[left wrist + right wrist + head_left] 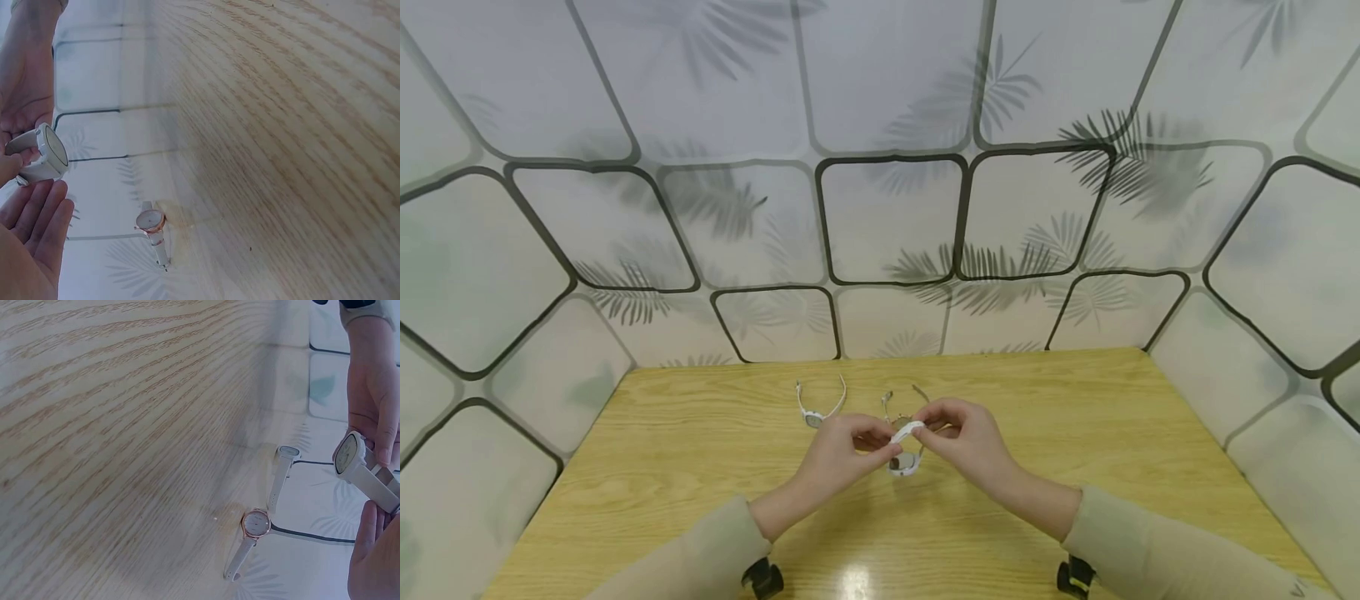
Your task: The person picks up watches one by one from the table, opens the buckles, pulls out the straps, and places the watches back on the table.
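Both hands hold a white wristwatch (pixel 904 464) between them, just above the table. Its round dial faces down and toward the person, and its white strap bends into a loop above. The left hand (pixel 847 448) pinches the strap from the left, between thumb and fingers. From the other side, the right hand (pixel 972 437) pinches the strap too. In the right wrist view, the held watch (pixel 350 456) shows a pale dial in a white case. Fingers hide the strap's ends, so I cannot tell whether it is buckled.
A white-strapped watch (pixel 814 419) lies with its strap open at the left on the wooden table (pixel 700 467). Behind the hands is a rose-gold-rimmed watch (pixel 256 523), partly hidden in the head view. Patterned fabric walls (pixel 887 217) enclose the table's back and sides.
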Demonstrator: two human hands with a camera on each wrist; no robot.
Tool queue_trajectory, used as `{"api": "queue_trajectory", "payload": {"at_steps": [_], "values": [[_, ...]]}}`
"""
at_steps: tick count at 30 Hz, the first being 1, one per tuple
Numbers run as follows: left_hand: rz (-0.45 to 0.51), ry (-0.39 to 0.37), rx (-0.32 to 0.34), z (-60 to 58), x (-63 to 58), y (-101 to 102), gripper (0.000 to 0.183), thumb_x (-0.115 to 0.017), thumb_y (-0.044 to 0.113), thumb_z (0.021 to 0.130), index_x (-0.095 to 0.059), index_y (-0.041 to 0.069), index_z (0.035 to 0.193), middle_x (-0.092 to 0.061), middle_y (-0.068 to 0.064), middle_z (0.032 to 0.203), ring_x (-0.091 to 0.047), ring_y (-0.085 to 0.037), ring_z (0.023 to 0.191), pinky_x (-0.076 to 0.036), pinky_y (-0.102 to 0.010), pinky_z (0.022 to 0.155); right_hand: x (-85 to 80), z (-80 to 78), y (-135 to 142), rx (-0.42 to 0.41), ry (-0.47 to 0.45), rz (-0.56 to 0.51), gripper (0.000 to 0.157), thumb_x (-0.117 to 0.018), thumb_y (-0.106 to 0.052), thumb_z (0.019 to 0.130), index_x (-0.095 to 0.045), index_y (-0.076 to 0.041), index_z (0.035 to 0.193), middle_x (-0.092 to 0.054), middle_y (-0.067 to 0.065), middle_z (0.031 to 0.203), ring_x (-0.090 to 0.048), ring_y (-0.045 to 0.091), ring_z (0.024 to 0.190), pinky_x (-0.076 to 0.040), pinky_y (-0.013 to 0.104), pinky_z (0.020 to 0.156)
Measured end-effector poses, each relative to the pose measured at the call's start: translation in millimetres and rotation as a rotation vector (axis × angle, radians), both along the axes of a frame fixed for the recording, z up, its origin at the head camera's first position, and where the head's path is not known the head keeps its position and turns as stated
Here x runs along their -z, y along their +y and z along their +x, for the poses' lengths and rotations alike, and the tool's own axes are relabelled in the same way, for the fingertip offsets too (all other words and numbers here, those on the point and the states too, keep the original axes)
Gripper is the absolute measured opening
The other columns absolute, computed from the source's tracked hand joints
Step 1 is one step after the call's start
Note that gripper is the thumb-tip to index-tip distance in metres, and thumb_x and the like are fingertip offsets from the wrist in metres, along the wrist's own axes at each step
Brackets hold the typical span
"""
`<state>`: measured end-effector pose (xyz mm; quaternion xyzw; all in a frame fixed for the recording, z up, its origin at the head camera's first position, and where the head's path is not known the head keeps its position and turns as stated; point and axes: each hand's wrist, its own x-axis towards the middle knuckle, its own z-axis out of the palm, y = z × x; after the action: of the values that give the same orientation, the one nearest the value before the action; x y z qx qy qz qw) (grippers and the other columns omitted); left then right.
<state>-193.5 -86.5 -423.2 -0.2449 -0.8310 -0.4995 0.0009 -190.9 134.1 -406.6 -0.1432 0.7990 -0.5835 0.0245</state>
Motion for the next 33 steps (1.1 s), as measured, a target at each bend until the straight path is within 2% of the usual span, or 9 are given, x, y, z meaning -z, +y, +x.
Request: {"api": "queue_trajectory", "payload": {"at_steps": [10,15,20,33], "values": [[0.026,0.003,-0.003,0.1,4.1,0.0,0.012,-0.078,0.008,0.097,-0.080,-0.001,0.105,-0.081,-0.015,0.099,-0.078,-0.019,0.086,-0.063,-0.019,0.075,-2.3,0.8,-0.8,-0.002,0.006,-0.014,0.011,-0.077,-0.005,0.096,-0.075,0.003,0.104,-0.078,0.017,0.102,-0.072,0.007,0.088,-0.061,0.017,0.077],[0.047,-0.045,-0.020,1.5,5.6,0.5,0.010,-0.079,0.008,0.096,-0.081,0.003,0.105,-0.081,-0.014,0.100,-0.078,-0.015,0.086,-0.063,-0.018,0.076,-2.2,0.3,-0.8,0.016,0.000,-0.025,0.012,-0.077,-0.005,0.096,-0.075,0.004,0.104,-0.078,0.017,0.102,-0.071,0.006,0.087,-0.061,0.018,0.076],[0.067,-0.093,-0.032,2.3,6.7,0.2,0.012,-0.080,0.007,0.095,-0.081,0.003,0.106,-0.081,-0.014,0.100,-0.077,-0.012,0.086,-0.062,-0.018,0.076,-1.4,-0.8,-0.2,0.023,-0.007,-0.035,0.012,-0.077,-0.005,0.096,-0.075,0.004,0.104,-0.077,0.017,0.101,-0.070,0.006,0.086,-0.061,0.018,0.076],[0.050,-0.113,-0.030,1.2,6.7,-2.8,0.016,-0.081,0.007,0.095,-0.080,-0.001,0.109,-0.081,-0.016,0.103,-0.077,-0.015,0.089,-0.062,-0.017,0.077,1.0,-2.0,0.0,0.023,-0.017,-0.041,0.013,-0.077,-0.005,0.097,-0.075,0.004,0.105,-0.077,0.017,0.102,-0.070,0.005,0.085,-0.061,0.018,0.076]]}}
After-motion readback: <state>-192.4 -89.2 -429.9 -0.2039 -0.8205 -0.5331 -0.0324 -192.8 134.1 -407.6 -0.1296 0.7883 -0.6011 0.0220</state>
